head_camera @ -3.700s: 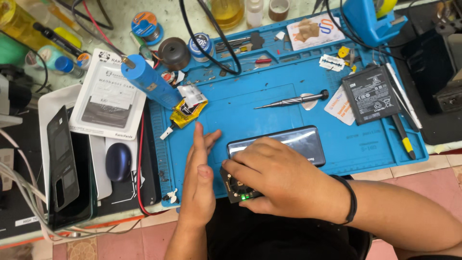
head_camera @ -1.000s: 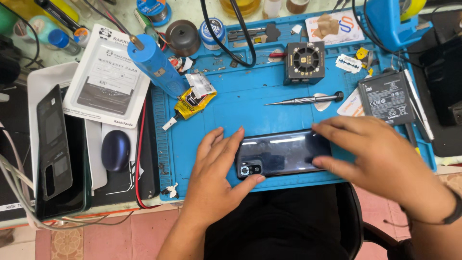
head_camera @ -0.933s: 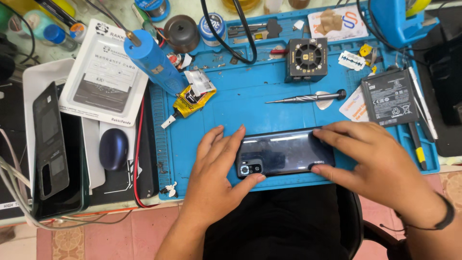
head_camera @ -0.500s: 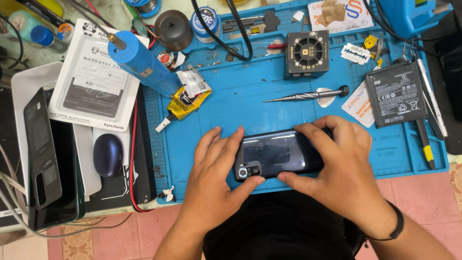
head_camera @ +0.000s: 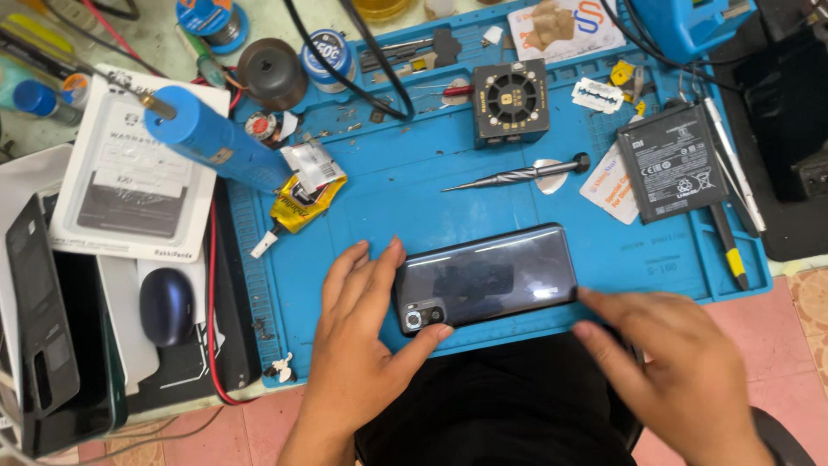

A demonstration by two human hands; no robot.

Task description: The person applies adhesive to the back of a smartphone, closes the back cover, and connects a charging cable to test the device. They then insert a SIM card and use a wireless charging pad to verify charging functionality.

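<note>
Phone (head_camera: 487,276) lies back-up on the blue mat (head_camera: 405,181), pinned at its camera end by the left hand (head_camera: 366,345), fingers spread. Right hand (head_camera: 673,362) hovers open just beside its other end, holding nothing. Seating the back cover, seemingly; even pressing next.

A dark phone (head_camera: 487,278) lies back up on the blue mat (head_camera: 414,181), its camera end toward the left hand (head_camera: 362,345). That hand cups the phone's left end, thumb under its lower corner. The right hand (head_camera: 677,375) hovers blurred just off the phone's right end. Beyond lie a screwdriver (head_camera: 516,176), a battery (head_camera: 674,163) and a yellow glue tube (head_camera: 297,207).
</note>
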